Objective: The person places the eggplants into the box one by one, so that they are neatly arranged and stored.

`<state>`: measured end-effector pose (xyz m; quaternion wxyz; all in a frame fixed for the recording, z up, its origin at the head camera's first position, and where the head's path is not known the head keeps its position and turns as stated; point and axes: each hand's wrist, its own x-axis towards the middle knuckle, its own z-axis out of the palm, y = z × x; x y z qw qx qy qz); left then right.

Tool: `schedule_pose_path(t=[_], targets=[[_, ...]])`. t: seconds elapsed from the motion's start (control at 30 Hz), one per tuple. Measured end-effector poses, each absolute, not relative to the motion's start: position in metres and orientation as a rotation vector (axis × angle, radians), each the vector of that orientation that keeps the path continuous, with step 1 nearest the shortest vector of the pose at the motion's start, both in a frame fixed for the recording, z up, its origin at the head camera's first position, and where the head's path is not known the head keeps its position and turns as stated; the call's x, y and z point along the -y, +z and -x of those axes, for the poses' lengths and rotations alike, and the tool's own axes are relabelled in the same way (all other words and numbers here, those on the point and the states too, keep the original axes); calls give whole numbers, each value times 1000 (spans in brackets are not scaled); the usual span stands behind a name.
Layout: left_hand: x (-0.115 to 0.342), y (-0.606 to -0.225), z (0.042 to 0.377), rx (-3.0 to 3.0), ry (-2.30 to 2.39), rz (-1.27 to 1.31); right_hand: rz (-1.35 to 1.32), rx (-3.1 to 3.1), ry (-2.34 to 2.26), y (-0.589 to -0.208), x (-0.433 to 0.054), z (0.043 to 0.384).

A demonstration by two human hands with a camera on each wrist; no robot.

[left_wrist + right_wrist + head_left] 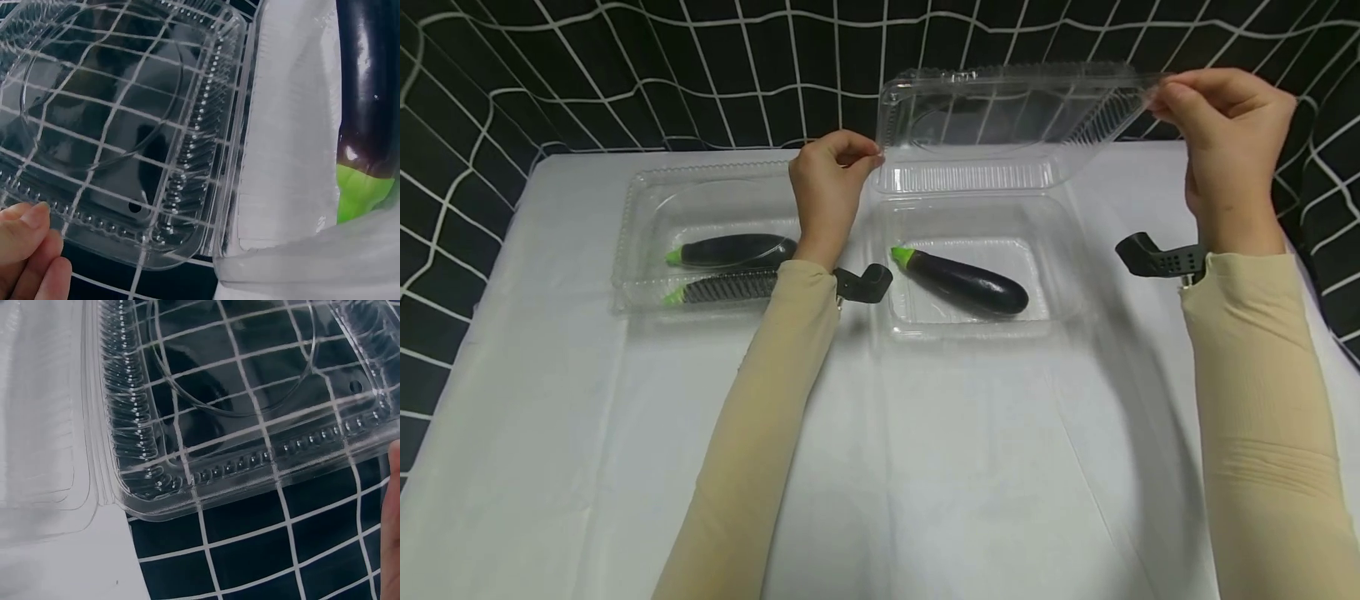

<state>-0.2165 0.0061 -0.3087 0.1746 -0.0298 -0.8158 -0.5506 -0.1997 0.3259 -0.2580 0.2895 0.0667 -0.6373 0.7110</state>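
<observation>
A clear plastic clamshell container (891, 321) lies on the table with its hinged lid (970, 175) raised at the back. In its base rests one dark eggplant (962, 282), green stem end to the left. My right hand (1228, 125) pinches the lid's upper right corner between thumb and fingers. At the lid's left edge, my left hand (831, 187) pinches the rim with its fingertips. The left wrist view shows those fingertips (37, 219) right at the ridged rim. Only a sliver of the right hand (392, 519) appears in the right wrist view.
To the left stands another clear container (632, 225), its plastic over two eggplants (730, 250), partly hidden by the left arm. A white cloth (970, 467) covers the table. Dark walls with white netting (715, 75) enclose the back and sides.
</observation>
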Motion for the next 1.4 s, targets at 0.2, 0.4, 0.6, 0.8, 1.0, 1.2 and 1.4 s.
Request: schedule_pose_path(t=[0.2,0.4,0.6,0.8,1.0,1.2,1.4], targets=[[-4,-311,215,2324,-1583,141,-235,1719,1869,-261,-333,188],[4,-309,211,2363,-1593,225,-340,1711,1854,-266,-336,180],[11,-300,196,2275,-1739,324,-317,1728,1861,-267,-338,170],[11,-286,179,2069,-1900,400,-324,1762,1814,-271,-340,161],[10,-284,165,2007,-1916,449,-276,1853,1777,-271,-341,146],[13,-290,150,2013,-1891,503,-263,1955,1710,-278,-342,129],[17,-300,137,1978,-1866,626,-267,1888,1805,-288,-341,115]])
